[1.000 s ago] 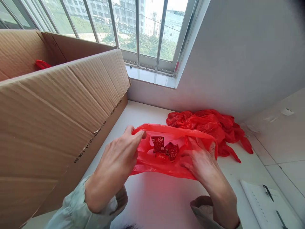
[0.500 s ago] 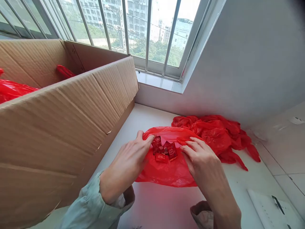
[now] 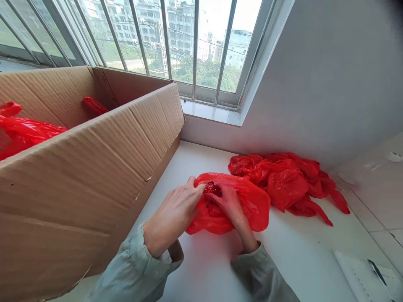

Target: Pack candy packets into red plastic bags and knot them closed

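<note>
A red plastic bag [image 3: 252, 205] lies on the white tabletop with its mouth open toward me. Small dark-red printed packets [image 3: 210, 187] sit inside it, partly covered by my fingers. My left hand [image 3: 178, 209] pinches the bag's left rim between thumb and fingers. Through the mouth reaches my right hand [image 3: 231, 203], its thumb and forefinger apart over the packets and touching them. The other fingertips of that hand are hidden.
A large cardboard box [image 3: 94, 167] with red bags [image 3: 34, 130] inside takes up the left. Crumpled red bags [image 3: 289, 180] lie by the wall at the right. White paper [image 3: 355, 268] with a pen [image 3: 376, 272] lies at lower right, and a barred window [image 3: 195, 50] is behind.
My right hand has let go of the bag's right rim and moved left into the bag, onto the packets. The bag's mouth has narrowed. My left hand keeps its hold.
</note>
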Action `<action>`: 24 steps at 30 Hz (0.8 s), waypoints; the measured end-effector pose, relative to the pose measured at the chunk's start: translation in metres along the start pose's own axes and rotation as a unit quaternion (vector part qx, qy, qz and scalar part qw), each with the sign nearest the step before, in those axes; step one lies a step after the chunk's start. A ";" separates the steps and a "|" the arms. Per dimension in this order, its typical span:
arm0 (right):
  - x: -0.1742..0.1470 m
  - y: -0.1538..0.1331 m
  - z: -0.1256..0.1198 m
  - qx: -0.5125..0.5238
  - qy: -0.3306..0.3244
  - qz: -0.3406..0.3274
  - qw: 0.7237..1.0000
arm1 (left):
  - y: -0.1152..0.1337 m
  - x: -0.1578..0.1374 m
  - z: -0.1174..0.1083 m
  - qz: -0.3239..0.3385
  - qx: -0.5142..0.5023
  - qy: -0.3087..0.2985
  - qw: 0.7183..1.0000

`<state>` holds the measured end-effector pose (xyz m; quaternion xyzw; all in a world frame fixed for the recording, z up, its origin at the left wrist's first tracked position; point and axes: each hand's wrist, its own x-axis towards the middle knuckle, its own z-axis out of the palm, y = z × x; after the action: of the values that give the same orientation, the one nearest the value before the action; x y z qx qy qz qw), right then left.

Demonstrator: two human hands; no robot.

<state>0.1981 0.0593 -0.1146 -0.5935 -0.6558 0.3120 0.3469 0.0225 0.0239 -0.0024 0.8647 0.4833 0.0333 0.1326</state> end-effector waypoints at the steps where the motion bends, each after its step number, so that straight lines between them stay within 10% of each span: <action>1: 0.001 0.002 0.001 0.012 -0.003 0.002 1.000 | 0.000 0.000 0.000 0.002 0.004 -0.001 1.000; 14: -0.012 -0.011 -0.054 0.044 0.081 0.041 0.995 | -0.001 0.005 -0.002 -0.001 -0.040 0.001 0.999; 24: -0.010 -0.011 -0.053 0.069 0.017 0.050 0.996 | -0.005 0.004 0.008 0.028 -0.014 0.022 0.999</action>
<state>0.2360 0.0479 -0.0769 -0.6055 -0.5962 0.3633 0.3820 0.0220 0.0285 -0.0112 0.8748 0.4616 0.0632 0.1331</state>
